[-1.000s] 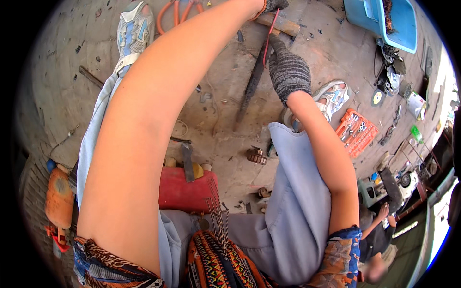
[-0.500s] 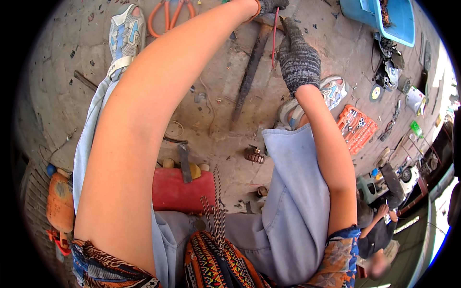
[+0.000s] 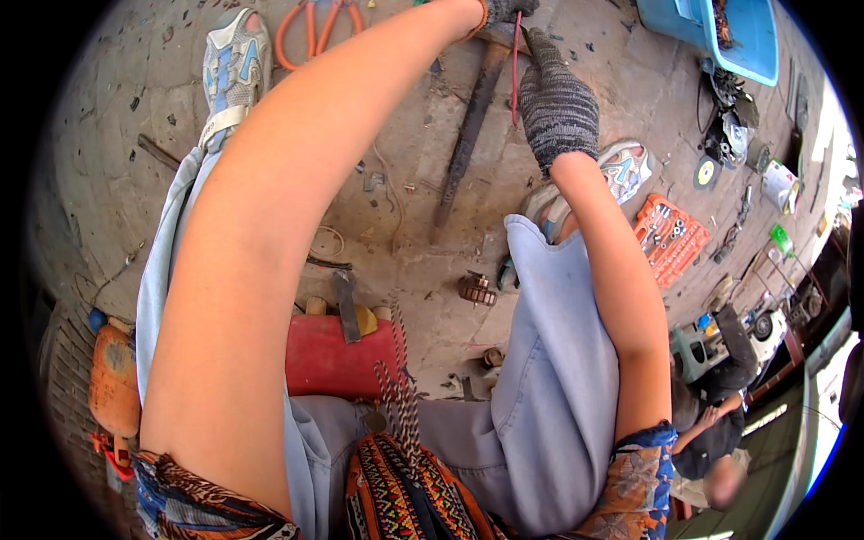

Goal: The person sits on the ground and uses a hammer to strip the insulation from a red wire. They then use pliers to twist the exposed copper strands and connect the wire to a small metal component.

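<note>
My left hand (image 3: 507, 11) wears a dark glove and reaches to the top edge, curled over a wooden piece (image 3: 493, 38); most of it is cut off. My right hand (image 3: 556, 101), in a grey knitted glove, is just below and right of it, fingers pointing away from me. A thin red rod (image 3: 514, 79) runs along its thumb side and looks pinched in it. A long dark metal bar (image 3: 464, 148) lies on the concrete floor left of that hand. Both bare forearms stretch forward over my knees.
Orange-handled cutters (image 3: 310, 25) lie at the top left, and a blue tub (image 3: 720, 31) sits top right. An orange socket case (image 3: 670, 236), a small gear (image 3: 477, 289), a red stool (image 3: 335, 362) and an orange canister (image 3: 112, 382) surround me. Another person (image 3: 720, 441) crouches lower right.
Both hands have reached farther forward toward the top edge. The right hand moved up along the dark bar with the red rod staying beside it.
</note>
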Demonstrator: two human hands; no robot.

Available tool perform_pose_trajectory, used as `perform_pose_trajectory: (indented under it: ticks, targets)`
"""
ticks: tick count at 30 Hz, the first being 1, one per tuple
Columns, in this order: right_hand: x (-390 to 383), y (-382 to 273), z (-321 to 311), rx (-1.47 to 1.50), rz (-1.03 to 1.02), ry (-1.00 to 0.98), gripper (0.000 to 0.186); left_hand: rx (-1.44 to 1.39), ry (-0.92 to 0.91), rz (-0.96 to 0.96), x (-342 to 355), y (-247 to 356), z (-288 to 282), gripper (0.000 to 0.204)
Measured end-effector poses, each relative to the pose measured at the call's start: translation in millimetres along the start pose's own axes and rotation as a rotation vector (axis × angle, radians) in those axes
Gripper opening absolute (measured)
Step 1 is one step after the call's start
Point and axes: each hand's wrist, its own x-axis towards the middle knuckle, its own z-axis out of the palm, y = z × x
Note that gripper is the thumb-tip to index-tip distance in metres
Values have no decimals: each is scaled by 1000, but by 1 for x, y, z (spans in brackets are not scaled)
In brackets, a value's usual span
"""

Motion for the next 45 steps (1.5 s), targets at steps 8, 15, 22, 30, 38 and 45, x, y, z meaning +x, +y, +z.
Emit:
perform_pose_trajectory:
  ticks: [8,15,22,30,38,45]
  targets:
    - [2,-2,7,36,-23,-41,44,106,61,2,-2,-10,-7,25]
    - [2,0,10,32,-42,-3,44,97,52,11,-1,-8,-5,26]
    - [3,-1,8,26,-16,-33,43,118,70,-2,-2,-8,-5,26]
    - [-1,-10,-2,16,-60,-40,43,162,72,-11,-1,-9,-8,27]
    - [3,-3,6,7,-20,-39,52,150,87,-25,-3,-4,-5,29]
    - [7,-7,14,-22,8,-105,50,169,122,-31,-7,-8,-6,30]
